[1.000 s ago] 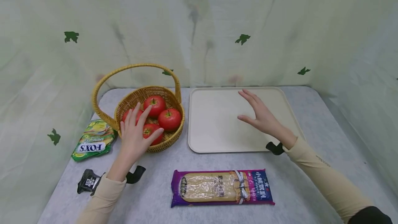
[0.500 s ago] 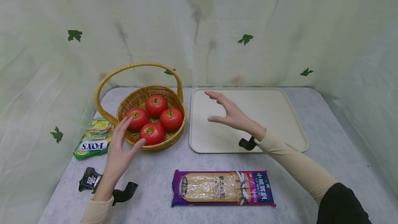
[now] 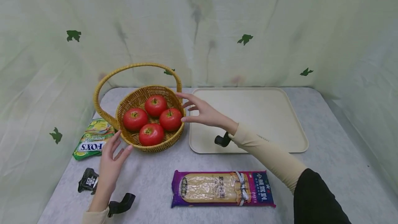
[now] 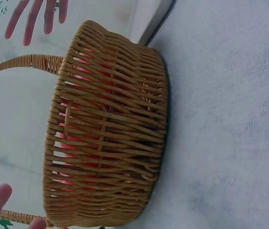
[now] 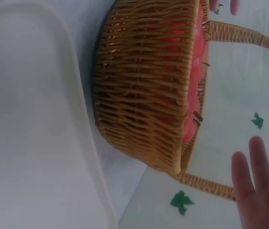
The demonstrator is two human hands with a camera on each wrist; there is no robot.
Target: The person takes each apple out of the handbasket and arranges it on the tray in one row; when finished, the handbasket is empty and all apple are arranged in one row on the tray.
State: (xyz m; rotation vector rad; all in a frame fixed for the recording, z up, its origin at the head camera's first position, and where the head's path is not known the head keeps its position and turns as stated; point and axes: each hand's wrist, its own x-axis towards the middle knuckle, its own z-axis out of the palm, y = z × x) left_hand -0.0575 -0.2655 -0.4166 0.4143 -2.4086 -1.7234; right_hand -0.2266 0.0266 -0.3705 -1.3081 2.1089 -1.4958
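Two bare hands at a wicker basket on a cloth-covered desk [image 3: 152, 167]. The wicker basket [image 3: 166, 144] stands at the rear left of the desk, its arched handle [image 3: 136, 65] raised, and contains four red apples [image 3: 151, 134]. The left hand [image 3: 112, 161] lies at the basket's front left, thumb and fingers apart and grasping nothing. The right hand [image 3: 203, 113] extends over the left edge of a pale rectangular tray [image 3: 245, 120] to the basket's right side, its thumb and fingers likewise apart; whether its fingertips touch the rim cannot be told. Both wrist views show the woven wall upright between the two hands, with red fruit visible through the gaps. To the left of the basket lies a green FOX'S packet [image 3: 93, 139]; nearer the viewer, beside the left wrist, a small black wrapped packet [image 3: 88, 180]. A purple pasta package [image 3: 222, 188] lies lengthwise in front of the tray. Behind hangs a pale curtain [image 3: 155, 27] with green leaf motifs.
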